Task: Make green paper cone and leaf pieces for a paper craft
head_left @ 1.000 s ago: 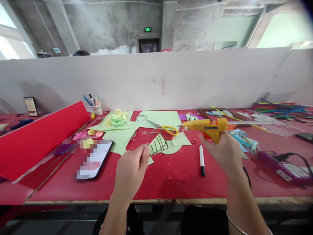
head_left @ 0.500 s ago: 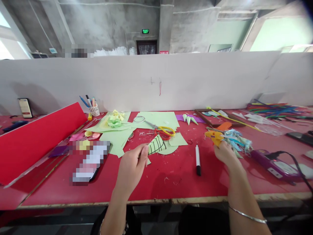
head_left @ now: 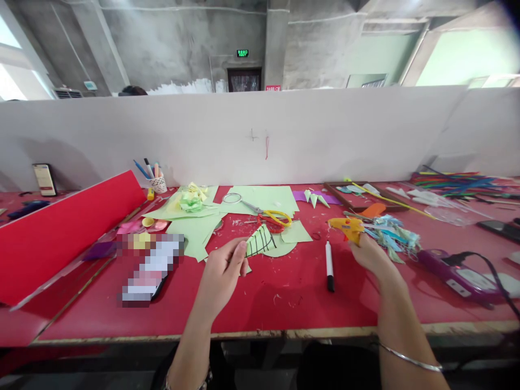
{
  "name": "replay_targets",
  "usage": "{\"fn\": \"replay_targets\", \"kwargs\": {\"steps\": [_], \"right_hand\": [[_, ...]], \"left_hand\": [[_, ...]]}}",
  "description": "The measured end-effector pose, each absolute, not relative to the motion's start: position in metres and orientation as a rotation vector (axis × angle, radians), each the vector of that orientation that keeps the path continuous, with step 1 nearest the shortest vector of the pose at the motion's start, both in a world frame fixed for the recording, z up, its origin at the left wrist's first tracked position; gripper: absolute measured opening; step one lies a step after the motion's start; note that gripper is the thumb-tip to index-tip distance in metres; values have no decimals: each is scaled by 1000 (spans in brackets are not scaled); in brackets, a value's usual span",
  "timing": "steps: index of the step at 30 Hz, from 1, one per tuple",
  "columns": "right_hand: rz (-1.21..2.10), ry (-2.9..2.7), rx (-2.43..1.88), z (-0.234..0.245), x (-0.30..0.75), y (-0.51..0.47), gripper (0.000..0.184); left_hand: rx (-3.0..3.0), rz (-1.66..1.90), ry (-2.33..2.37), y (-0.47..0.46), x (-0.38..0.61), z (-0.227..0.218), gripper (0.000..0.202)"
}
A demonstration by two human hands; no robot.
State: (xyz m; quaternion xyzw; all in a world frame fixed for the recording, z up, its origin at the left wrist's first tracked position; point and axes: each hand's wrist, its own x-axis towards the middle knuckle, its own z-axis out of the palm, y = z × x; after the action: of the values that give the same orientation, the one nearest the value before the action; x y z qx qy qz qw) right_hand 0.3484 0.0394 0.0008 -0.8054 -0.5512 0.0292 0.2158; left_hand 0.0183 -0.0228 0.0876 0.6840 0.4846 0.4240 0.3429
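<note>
Between thumb and fingers, my left hand (head_left: pixel 225 271) pinches a light green paper cone (head_left: pixel 260 241) marked with black grid lines. My right hand (head_left: pixel 371 254) is wrapped round the handle of a yellow glue gun (head_left: pixel 347 226), whose nozzle points left. A white marker with a black end (head_left: pixel 329 268) lies on the table between my hands. Just beyond the cone are yellow-handled scissors (head_left: pixel 276 218) and a square scrap of green paper (head_left: pixel 296 232). Small green paper cones (head_left: pixel 316 199) rest on a purple sheet farther back.
Green paper sheets (head_left: pixel 264 197) and crumpled paper (head_left: pixel 192 199) lie at the back. A phone (head_left: pixel 154 271) and a leaning red board (head_left: pixel 73 233) occupy the left. On the right are blue shredded strips (head_left: pixel 392 233), a purple power strip (head_left: pixel 459 276) with a cord, and a tray (head_left: pixel 361 203).
My right hand has brought the glue gun left, away from the blue strips and closer to the cone. My left hand keeps the cone in nearly the same place.
</note>
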Motion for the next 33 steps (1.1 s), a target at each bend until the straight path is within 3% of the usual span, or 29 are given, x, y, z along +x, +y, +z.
{"fn": "replay_targets", "kwargs": {"steps": [5, 9, 14, 19, 26, 33], "right_hand": [[-61, -1442, -2486, 25, 338, 19, 48], [105, -1468, -2633, 57, 329, -4, 34], [103, -1684, -1913, 100, 285, -31, 29], [410, -1681, -1282, 118, 226, -44, 30], [675, -1677, -1034, 110, 200, -39, 27], [785, -1686, -1077, 107, 197, -33, 26]], "left_hand": [[1672, 1117, 1246, -21, 17, 89, 36], [1583, 1132, 1176, -24, 20, 93, 34], [1555, 1161, 1196, -28, 27, 95, 32], [1729, 1154, 1233, -28, 29, 89, 37], [1956, 1124, 1251, -30, 30, 88, 32], [2021, 1099, 1221, -30, 28, 90, 31]]}}
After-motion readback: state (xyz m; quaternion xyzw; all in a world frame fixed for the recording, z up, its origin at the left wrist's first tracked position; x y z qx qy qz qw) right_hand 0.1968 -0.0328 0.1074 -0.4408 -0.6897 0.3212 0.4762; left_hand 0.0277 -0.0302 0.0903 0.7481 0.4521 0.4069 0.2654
